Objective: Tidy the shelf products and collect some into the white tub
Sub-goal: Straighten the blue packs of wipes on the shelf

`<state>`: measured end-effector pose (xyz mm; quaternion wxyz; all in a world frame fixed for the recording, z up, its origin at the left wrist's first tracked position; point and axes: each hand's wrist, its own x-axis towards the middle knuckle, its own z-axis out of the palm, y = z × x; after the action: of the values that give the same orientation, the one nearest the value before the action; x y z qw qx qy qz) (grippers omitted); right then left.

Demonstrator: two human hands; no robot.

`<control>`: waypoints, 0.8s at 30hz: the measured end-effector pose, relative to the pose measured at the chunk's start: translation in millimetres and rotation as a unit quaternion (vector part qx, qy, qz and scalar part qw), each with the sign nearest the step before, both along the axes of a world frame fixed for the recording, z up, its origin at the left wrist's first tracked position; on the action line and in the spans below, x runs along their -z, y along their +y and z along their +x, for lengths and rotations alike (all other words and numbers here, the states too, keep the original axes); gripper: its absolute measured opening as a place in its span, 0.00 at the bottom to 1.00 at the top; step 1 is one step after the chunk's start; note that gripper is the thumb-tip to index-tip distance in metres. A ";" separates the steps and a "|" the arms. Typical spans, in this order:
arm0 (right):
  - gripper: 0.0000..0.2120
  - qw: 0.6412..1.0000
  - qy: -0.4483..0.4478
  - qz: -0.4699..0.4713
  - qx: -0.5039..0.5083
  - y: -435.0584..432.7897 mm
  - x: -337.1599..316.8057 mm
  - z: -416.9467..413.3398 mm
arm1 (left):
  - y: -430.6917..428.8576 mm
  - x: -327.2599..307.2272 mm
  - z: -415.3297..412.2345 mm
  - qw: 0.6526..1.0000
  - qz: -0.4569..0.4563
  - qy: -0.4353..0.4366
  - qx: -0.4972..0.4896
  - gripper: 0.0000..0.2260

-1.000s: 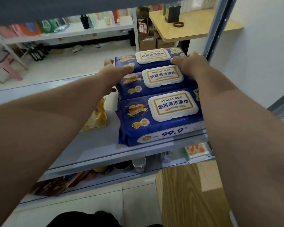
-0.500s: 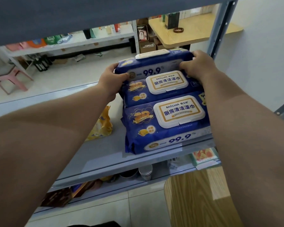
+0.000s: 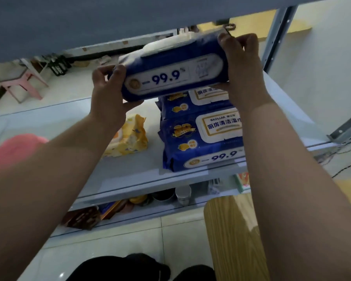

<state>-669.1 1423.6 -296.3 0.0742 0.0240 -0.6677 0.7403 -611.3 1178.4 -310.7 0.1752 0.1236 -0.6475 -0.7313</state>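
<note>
Head view, ordered near to far. At the bottom edge lay the person's dark clothing (image 3: 130, 266), with a wood-grain surface (image 3: 231, 230) at lower right over the pale tiled floor (image 3: 109, 250). Both bare forearms rose from the lower corners toward the upper centre. Beyond the floor, a lower shelf (image 3: 150, 212) carried a brown packet (image 3: 83, 219), a dark bowl (image 3: 163, 195) and a small jar (image 3: 183, 194). Above it the grey middle shelf (image 3: 120, 169) bore two blue wipe packs lying flat with white lids up: the near pack (image 3: 201, 142) at the shelf's front edge, right of centre, and the rear pack (image 3: 182, 104) touching it just behind. A yellow pack (image 3: 128, 136) lay near them to the left, and a blurred pink object (image 3: 14, 147) showed at the left edge. A third blue wipe pack (image 3: 174, 72) was held in the upper centre over the rear pack, its "99.9" side toward the camera and its right end higher. The left hand (image 3: 107, 98) gripped its left end, fingers (image 3: 120, 71) curled round the edge; the right hand (image 3: 245, 67) gripped its right end, fingers (image 3: 227, 41) hooked over the top. The dark underside of an upper shelf (image 3: 89, 23) crossed the top of the frame, beside a grey upright (image 3: 276, 37) at upper right. Farthest, a pink stool (image 3: 22, 84) stood at upper left.
</note>
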 end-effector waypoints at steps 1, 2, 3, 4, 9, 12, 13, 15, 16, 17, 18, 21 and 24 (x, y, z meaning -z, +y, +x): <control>0.16 1.000 -0.017 -0.016 0.013 -1.4 -1.8 10.9 | -0.6 -2.8 12.2 1.000 0.008 -0.003 -0.015 0.06; 0.15 0.999 -0.035 -0.029 0.023 -2.2 -1.0 21.6 | -1.1 -6.1 24.7 0.999 0.017 -0.007 -0.027 0.06; 0.14 0.997 -0.050 -0.043 0.033 -3.5 0.1 32.0 | -2.4 -8.6 36.7 0.999 0.030 -0.010 -0.031 0.07; 0.13 0.996 -0.063 -0.052 0.040 -4.7 1.2 43.0 | -3.5 -11.7 48.0 0.999 0.040 -0.012 -0.029 0.08; 0.19 0.982 -0.138 -0.097 0.080 -7.3 9.2 104.7 | -4.3 -26.2 99.1 0.997 0.029 -0.055 -0.036 0.11; 0.17 0.964 -0.210 -0.139 0.080 -0.7 7.9 135.2 | 0.6 -34.9 135.3 0.997 0.017 -0.067 -0.021 0.11; 0.15 0.958 -0.227 -0.155 0.079 2.2 6.8 145.4 | 2.3 -37.5 147.2 0.997 0.014 -0.075 -0.018 0.11; 0.14 0.953 -0.251 -0.158 0.069 7.3 0.7 166.0 | 4.8 -42.7 169.3 0.996 0.008 -0.091 -0.014 0.10; 0.14 0.951 -0.258 -0.157 0.057 10.4 -3.1 176.0 | 6.6 -45.3 180.1 0.995 0.008 -0.098 -0.011 0.10; 0.13 0.949 -0.268 -0.161 0.046 13.3 -7.3 185.4 | 7.8 -47.5 190.2 0.995 0.010 -0.103 -0.008 0.10; 0.12 0.946 -0.276 -0.169 0.036 16.9 -11.4 194.2 | 9.5 -49.8 199.6 0.994 0.013 -0.107 -0.004 0.09; 0.12 0.943 -0.290 -0.162 0.020 26.0 -18.3 220.3 | 11.8 -52.3 226.2 0.992 0.015 -0.123 0.009 0.07; 0.13 0.941 -0.296 -0.161 0.019 29.2 -21.7 250.5 | 2.4 -50.7 252.0 0.989 0.052 -0.131 0.043 0.06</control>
<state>-418.6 1452.8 -274.6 -0.1102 -0.2215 -0.5319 0.8098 -359.3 1180.8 -260.0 0.0508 0.1994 -0.6306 -0.7483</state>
